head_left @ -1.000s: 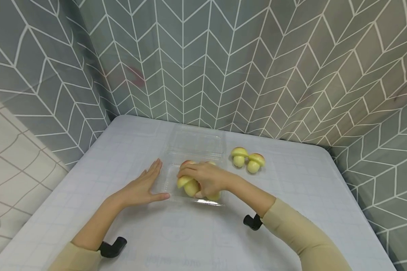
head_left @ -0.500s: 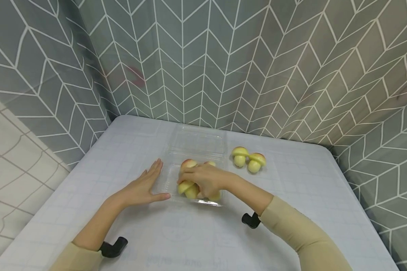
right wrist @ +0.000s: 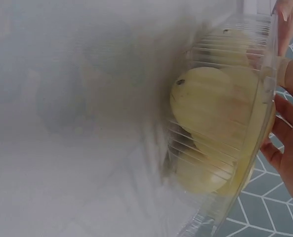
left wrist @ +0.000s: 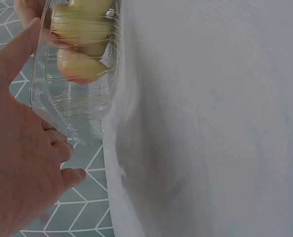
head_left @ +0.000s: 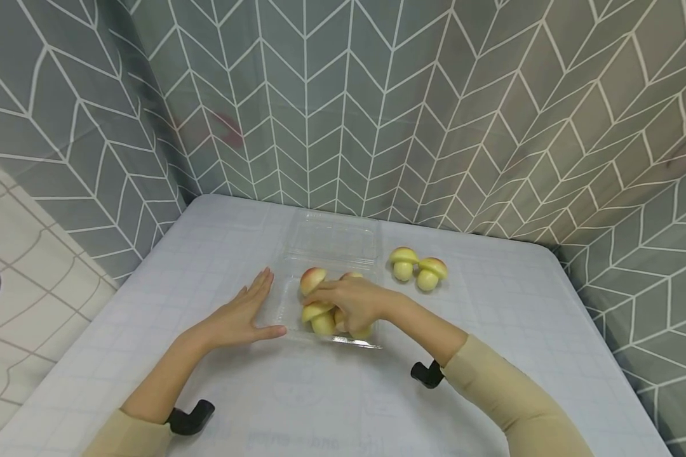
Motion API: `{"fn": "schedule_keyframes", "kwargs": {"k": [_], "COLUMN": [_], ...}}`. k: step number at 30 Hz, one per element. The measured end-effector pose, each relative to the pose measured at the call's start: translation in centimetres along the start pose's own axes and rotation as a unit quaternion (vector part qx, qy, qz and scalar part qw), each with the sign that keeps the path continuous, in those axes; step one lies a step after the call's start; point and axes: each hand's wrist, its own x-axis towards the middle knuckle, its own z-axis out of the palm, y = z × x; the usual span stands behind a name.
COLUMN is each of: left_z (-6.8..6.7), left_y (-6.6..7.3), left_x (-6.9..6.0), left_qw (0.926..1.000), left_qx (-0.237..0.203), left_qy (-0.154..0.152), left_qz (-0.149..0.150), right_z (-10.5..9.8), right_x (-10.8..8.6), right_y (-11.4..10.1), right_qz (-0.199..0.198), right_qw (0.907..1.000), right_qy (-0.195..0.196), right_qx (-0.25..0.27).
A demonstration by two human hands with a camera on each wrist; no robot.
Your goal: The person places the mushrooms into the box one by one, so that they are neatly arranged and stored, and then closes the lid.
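Observation:
A clear plastic clamshell box (head_left: 288, 304) lies with its lid folded back, holding several yellow toy mushrooms with reddish caps. My right hand (head_left: 354, 303) reaches into it from the right, its curled fingers and thumb on a front-left mushroom (head_left: 322, 322). Behind that one, another mushroom (head_left: 313, 280) shows its red cap, while others are partly hidden under the hand. My left hand (head_left: 234, 320) has straight fingers and a spread thumb along the box's left side. In the left wrist view the thumb touches the box wall. The right wrist view shows mushrooms (right wrist: 205, 98) through the ribbed plastic.
Two more mushrooms, one on the left (head_left: 403, 263) and one on the right (head_left: 431, 273), stand on the white-covered table (head_left: 320, 406) right of the box. A grey patterned curtain (head_left: 343, 114) rises behind the table's far edge.
My right hand has shifted slightly within the box, and the mushroom under it has moved a little to the right. The back-left mushroom is more exposed. My left hand has stayed put.

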Motion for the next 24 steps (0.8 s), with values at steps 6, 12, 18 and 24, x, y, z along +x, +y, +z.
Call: {"fn": "schedule_keyframes", "kwargs": {"k": [6, 12, 18, 24], "left_z": [0.0, -0.1, -0.1, -0.1], "left_y": [0.0, 0.0, -0.1, 0.0], "left_x": [0.0, 0.0, 0.0, 0.0], "left_qw": [1.0, 1.0, 1.0, 1.0], "left_qx": [-0.003, -0.005, -0.003, -0.008], "left_qy": [-0.003, -0.001, 0.0, -0.002], "left_qz": [-0.003, -0.001, 0.0, -0.001], "right_z": [-0.5, -0.9, -1.0, -0.8], "right_x": [-0.5, -1.1, -1.2, -1.3], "right_y": [0.5, 1.1, 1.2, 1.3], "right_qz": [-0.005, 0.005, 0.003, 0.004], "right_qw": [0.9977, 0.9956, 0.9946, 0.9917], "right_qy": [0.043, 0.058, 0.082, 0.113], "right_qx": [0.053, 0.074, 0.064, 0.061]}}
